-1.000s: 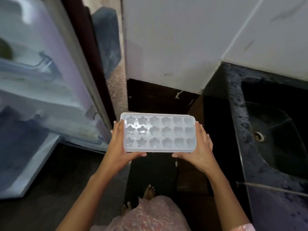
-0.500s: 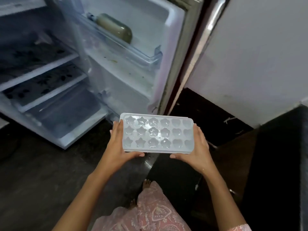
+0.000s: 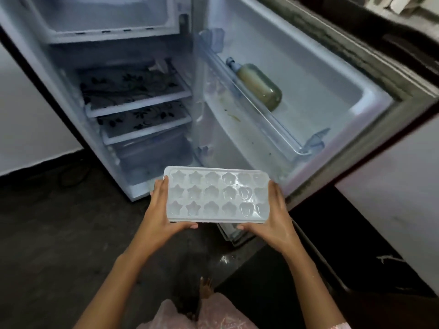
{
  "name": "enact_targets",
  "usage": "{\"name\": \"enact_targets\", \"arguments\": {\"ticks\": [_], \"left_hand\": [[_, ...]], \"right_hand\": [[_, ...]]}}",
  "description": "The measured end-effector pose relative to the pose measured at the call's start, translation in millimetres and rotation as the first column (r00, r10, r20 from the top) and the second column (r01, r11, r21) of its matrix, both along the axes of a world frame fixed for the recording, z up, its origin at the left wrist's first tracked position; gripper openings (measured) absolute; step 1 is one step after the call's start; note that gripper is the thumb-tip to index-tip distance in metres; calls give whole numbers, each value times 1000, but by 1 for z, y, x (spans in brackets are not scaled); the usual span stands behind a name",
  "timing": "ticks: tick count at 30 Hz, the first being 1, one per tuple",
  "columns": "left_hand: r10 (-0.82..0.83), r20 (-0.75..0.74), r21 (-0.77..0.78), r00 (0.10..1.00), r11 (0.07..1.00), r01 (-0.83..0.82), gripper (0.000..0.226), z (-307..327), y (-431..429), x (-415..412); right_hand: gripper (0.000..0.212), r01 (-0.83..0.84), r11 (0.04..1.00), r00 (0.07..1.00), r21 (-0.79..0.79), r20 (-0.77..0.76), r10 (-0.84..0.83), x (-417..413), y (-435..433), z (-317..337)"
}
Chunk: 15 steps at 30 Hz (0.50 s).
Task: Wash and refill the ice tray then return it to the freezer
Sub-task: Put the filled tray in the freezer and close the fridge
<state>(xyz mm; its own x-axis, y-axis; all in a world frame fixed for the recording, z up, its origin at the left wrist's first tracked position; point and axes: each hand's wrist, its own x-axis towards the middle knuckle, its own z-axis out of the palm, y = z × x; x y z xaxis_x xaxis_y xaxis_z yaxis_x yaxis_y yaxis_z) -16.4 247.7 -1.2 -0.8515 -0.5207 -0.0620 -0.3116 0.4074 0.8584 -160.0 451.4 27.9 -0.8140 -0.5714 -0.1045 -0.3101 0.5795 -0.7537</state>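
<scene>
Ice tray (image 3: 216, 194) level before open fridge (image 3: 133, 51)

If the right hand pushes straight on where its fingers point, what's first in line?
The right hand would likely first meet the lower inner edge of the open white fridge door; depth unclear.

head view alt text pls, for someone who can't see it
A person's left hand and right hand hold a pale ice tray level by its short ends, before an open fridge. A bottle of yellowish liquid sits in the door rack; two inner shelves carry patterned mats.
</scene>
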Motion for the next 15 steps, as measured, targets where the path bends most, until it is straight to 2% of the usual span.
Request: {"name": "enact_targets", "arguments": {"ticks": [6,11,15], "left_hand": [[133,20,-15,991,991,-133,126,-2,-30,-4],[239,7,-35,971,970,-239,125,2,-58,-12],[265,-34,6,964,964,-265,119,7,-85,-22]], "right_hand": [[128,-154,988,988,14,-16,154,-34,-47,-9],[114,-281,957,957,-68,-87,275,-57,-91,-3],[115,-302,950,952,-82,-72,296,-77,-129,-5]]}}
